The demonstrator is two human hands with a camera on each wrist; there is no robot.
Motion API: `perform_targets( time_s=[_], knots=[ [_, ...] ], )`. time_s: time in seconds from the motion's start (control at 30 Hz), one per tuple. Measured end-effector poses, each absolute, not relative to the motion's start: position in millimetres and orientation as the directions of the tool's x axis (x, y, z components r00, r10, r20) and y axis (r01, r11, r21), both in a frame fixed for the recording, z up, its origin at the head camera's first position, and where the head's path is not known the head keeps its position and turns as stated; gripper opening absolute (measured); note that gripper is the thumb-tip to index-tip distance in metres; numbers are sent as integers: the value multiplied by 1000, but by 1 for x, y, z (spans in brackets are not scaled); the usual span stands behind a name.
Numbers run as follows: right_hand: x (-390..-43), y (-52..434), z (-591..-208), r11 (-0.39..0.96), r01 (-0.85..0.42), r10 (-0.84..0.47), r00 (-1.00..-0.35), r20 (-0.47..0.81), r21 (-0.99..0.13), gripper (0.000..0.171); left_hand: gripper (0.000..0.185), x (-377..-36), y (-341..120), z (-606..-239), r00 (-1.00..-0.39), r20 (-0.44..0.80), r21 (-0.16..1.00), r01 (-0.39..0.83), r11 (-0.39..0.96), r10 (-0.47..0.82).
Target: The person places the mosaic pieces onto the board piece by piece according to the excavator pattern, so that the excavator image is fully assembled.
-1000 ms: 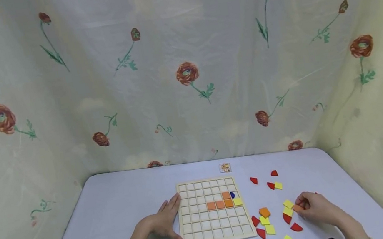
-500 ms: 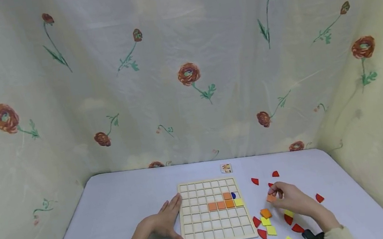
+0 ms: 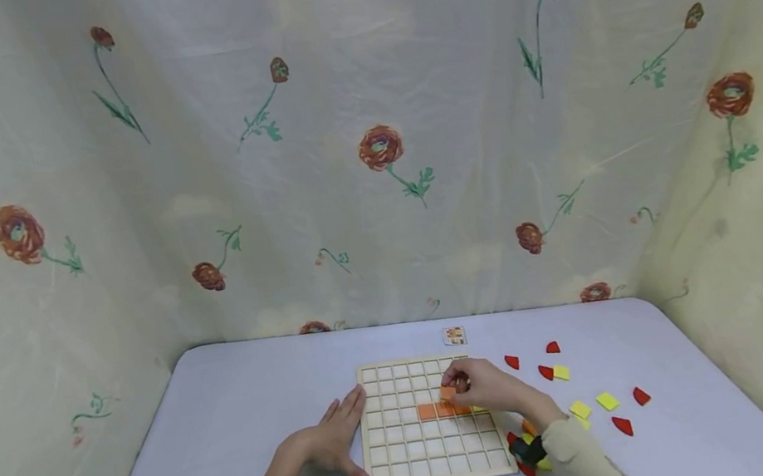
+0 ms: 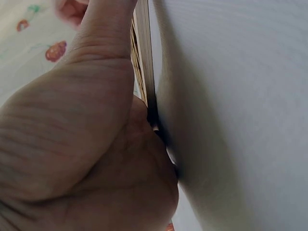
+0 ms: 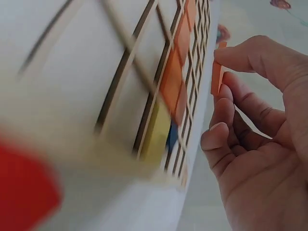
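Observation:
A wooden grid board [image 3: 404, 445] lies on the table, with a row of orange squares [image 3: 427, 411] set in its cells. My right hand [image 3: 478, 386] hovers over the board's upper right part and pinches an orange square tile [image 3: 448, 392] between thumb and fingers; the right wrist view shows the same orange tile [image 5: 216, 75] held just above the grid [image 5: 144, 86]. My left hand [image 3: 332, 440] lies flat on the table, fingers straight, pressed against the board's left edge [image 4: 144, 62].
Loose tiles lie right of the board: red quarter-round pieces [image 3: 622, 425], yellow squares [image 3: 607, 401] and some under my right sleeve. A small picture card [image 3: 453, 335] sits behind the board. Flowered cloth [image 3: 374, 146] walls in the table on three sides.
My right hand has carried the orange tile from the loose pile on the right leftwards over the board. The left hand has stayed at the board's edge.

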State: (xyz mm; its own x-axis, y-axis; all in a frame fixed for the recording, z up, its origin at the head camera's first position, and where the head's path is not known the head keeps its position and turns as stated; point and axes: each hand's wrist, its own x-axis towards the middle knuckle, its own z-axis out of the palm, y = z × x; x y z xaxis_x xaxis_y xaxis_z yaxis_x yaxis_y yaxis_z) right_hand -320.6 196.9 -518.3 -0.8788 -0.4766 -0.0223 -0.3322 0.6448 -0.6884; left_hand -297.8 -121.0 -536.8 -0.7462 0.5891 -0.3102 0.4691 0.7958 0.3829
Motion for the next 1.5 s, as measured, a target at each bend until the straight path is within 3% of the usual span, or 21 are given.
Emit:
perform_targets(
  time_s=[0.43, 0.97, 1.5],
  knots=[
    [-339, 164, -527, 621, -367, -553, -832, -55, -692, 15, 141, -299, -120, -539, -747, -330, 382, 453, 806, 577],
    [-345, 154, -521, 672, -259, -495, -854, -161, -694, 13, 139, -295, -119, -533, -756, -326, 378, 445, 811, 567],
    [-344, 156, -520, 682, -280, -477, -871, -120, -676, 17, 141, -297, -120, -536, -752, -322, 393, 447, 804, 575]
  ],
)
